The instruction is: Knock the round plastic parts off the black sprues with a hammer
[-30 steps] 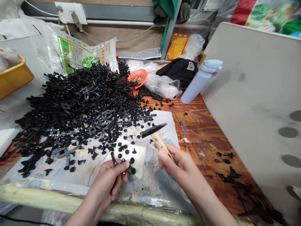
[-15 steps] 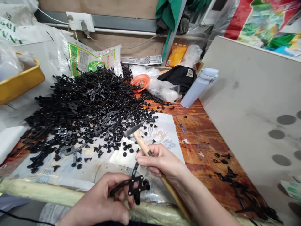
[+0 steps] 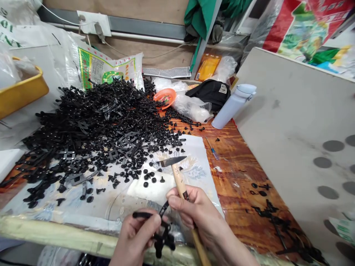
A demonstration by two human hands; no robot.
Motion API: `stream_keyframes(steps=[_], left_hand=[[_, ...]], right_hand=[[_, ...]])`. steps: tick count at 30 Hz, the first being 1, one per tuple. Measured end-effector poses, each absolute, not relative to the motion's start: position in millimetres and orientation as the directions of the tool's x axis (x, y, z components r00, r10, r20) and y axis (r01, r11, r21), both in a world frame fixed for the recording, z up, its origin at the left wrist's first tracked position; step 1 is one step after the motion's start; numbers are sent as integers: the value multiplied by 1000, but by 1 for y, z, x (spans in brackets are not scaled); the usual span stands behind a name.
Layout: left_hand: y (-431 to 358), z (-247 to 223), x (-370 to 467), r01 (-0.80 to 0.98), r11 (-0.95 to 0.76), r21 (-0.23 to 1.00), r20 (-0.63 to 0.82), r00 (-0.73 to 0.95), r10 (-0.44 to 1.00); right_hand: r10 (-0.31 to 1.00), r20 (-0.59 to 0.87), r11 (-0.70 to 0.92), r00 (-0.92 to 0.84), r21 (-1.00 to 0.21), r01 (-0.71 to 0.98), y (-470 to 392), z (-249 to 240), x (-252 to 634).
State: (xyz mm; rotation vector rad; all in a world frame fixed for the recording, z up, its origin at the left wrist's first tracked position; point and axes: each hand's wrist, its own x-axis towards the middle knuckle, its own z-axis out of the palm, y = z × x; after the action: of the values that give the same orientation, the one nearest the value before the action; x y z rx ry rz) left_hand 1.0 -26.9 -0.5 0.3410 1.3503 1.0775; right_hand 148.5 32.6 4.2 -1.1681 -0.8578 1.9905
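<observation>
My left hand (image 3: 138,234) is closed on a black jointed linkage (image 3: 165,236), its crossed bars and round stubs showing below the thumb. My right hand (image 3: 195,207) grips a hammer (image 3: 179,177) by its wooden handle, the dark metal head pointing away from me. One end of the linkage reaches up to my right thumb and fingertips, which appear to pinch it too. Just beyond my hands, several small black caps (image 3: 149,176) rest on a pale cloth (image 3: 138,190). The fingers of my left hand are partly hidden behind the linkage.
A large heap of black linkages and studs (image 3: 102,122) covers the left of the table. An orange dish (image 3: 165,98), a black pouch (image 3: 212,92) and a pale blue bottle (image 3: 233,107) stand behind. A screwdriver (image 3: 213,149) lies right; more black parts (image 3: 274,218) sit near a grey panel (image 3: 291,122).
My left hand has moved right and closed its thumb over the linkage. The hammer has swung more upright and shifted right with my right hand.
</observation>
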Motion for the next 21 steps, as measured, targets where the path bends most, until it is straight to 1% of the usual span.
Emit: stream_keyframes(steps=[2,3,4,6,8,9,13,19,21], left_hand=[[-25,-1,0,-331,540,773,-605,-132,785],[-24,0,0,-307,545,780,-601,-125,789],[-23,1,-2,-304,546,780,-601,-125,789],[-20,2,-6,-331,544,772,-610,-141,780],[-17,2,-10,-353,548,758,-626,-161,763],[-15,2,-13,-359,553,752,-634,-165,755],[-10,1,-23,-393,560,729,-656,-167,736],[-9,-5,-34,-428,544,722,-666,-213,715],[-11,-9,-35,-427,546,721,-666,-208,716]], right_hand=[[791,-469,-546,-392,-831,-106,35,4,151],[794,-468,-517,-388,-856,-25,38,4,152],[818,-448,-450,-362,-889,83,43,3,153],[900,-339,-244,-274,-913,326,57,0,153],[960,-185,-54,-211,-859,509,71,-4,148],[968,-135,6,-210,-829,560,76,-7,145],[958,-95,105,-272,-764,636,78,-12,129],[935,-43,235,-353,-669,705,48,-7,113],[926,-44,250,-374,-672,697,42,-8,114]])
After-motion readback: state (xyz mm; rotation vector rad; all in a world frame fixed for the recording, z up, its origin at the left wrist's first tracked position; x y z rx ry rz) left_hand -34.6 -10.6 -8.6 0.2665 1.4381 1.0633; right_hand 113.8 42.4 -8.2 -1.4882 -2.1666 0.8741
